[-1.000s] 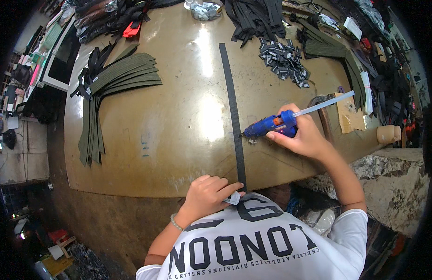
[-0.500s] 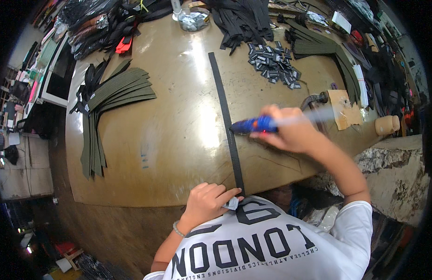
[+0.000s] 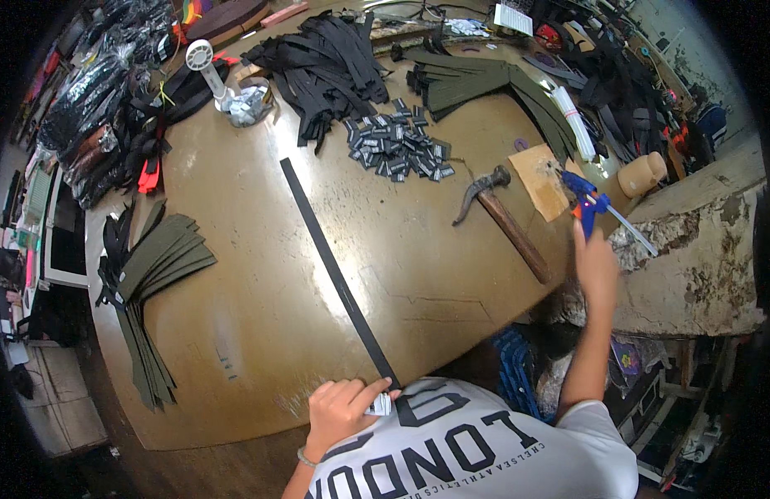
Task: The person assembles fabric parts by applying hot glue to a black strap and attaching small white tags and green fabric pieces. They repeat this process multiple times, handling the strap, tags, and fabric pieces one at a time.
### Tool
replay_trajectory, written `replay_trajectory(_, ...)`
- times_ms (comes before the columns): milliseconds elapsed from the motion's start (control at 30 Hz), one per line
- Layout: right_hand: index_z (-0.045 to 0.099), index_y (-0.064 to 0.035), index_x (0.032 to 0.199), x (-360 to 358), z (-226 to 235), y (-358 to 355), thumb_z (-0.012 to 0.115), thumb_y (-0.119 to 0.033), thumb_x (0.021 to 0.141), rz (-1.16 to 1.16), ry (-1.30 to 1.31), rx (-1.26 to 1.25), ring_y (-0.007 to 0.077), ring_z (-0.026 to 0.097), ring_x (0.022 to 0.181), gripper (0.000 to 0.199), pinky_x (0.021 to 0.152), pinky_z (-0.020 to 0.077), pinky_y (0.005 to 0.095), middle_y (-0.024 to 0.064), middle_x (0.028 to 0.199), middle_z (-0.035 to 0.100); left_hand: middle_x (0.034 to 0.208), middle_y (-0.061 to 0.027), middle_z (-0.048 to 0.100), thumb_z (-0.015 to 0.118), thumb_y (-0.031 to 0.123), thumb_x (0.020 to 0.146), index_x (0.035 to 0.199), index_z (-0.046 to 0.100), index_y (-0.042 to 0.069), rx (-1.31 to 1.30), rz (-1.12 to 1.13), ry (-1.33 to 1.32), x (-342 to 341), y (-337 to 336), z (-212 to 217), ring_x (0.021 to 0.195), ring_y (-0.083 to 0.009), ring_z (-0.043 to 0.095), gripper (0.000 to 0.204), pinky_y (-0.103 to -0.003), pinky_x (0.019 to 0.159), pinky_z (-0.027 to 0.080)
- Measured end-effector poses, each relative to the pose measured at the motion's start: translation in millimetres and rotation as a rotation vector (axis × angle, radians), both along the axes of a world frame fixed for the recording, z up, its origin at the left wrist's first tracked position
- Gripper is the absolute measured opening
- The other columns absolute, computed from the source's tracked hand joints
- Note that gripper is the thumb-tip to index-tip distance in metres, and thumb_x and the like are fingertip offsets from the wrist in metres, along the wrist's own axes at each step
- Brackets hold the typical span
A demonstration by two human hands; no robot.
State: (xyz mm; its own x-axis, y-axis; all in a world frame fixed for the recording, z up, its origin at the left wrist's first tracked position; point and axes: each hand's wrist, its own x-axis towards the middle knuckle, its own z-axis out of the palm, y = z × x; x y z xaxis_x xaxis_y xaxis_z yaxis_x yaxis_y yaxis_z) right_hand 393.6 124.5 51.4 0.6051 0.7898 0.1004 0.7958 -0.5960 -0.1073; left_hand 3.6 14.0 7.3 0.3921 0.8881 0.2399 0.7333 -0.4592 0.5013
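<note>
A long black webbing strap [image 3: 326, 254] lies across the table from its middle to the near edge. My left hand [image 3: 345, 407] is closed at the strap's near end, index finger pressed on it. A small stack of pale labels [image 3: 380, 405] is tucked in that hand. Off to the right, my right hand [image 3: 597, 262] grips the low end of the handle of a blue glue gun [image 3: 586, 195], a translucent glue stick jutting from its back. The gun's nozzle is over a piece of tan cardboard [image 3: 539, 179].
A hammer [image 3: 514, 233] lies left of the cardboard. Small black labels [image 3: 397, 141] are heaped beyond the strap, near black straps [image 3: 326, 71]. Olive strap bundles [image 3: 164, 258] lie at left and far right. A small fan [image 3: 208, 71] and a tan cup [image 3: 643, 175] stand on the table.
My right hand has carried the glue gun from the strap rightward to the cardboard. The left hand stays at the strap's near end. The view has turned toward the right.
</note>
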Motion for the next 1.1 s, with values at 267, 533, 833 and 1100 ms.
replay_trajectory(267,0.066,-0.0009,0.106,-16,17,162,0.054,-0.025,0.098,0.567,0.073,0.671,0.0412,0.063,0.093,0.028,0.085,0.0491,0.0445,0.0219,0.100,0.067,0.056,0.0015,0.046,0.083,0.033,0.073,0.084,0.075,0.018,0.016,0.019,0.009,3,0,1,0.050,-0.0149,0.050,0.021,-0.031,0.048,0.036)
replay_trajectory(533,0.063,-0.0080,0.117,62,-50,300,0.067,-0.033,0.090,0.361,-0.417,0.082,0.0348,0.050,0.123,0.037,0.094,0.0455,0.0545,0.0114,0.125,0.056,0.057,0.0011,0.047,0.082,0.032,0.072,0.085,0.075,0.019,0.027,0.045,-0.018,4,-4,-1,0.051,-0.0164,0.051,0.019,-0.032,0.048,0.036)
replay_trajectory(833,0.062,-0.0051,0.106,75,24,301,0.078,-0.046,0.077,0.543,-0.295,0.061,0.0364,0.065,0.104,0.052,0.084,0.0533,0.0477,0.0162,0.108,0.067,0.058,0.0014,0.046,0.081,0.034,0.075,0.087,0.075,0.018,0.029,0.009,-0.023,1,-3,-1,0.051,-0.0159,0.051,0.021,-0.032,0.049,0.036)
replay_trajectory(1100,0.061,-0.0027,0.104,-7,126,263,0.075,-0.040,0.085,0.958,-0.154,0.387,0.0253,0.069,0.087,0.044,0.074,0.0545,0.0377,0.0110,0.095,0.068,0.059,0.0006,0.045,0.079,0.035,0.077,0.088,0.074,0.017,0.033,-0.003,-0.032,-1,-3,-1,0.052,-0.0165,0.051,0.021,-0.032,0.049,0.036)
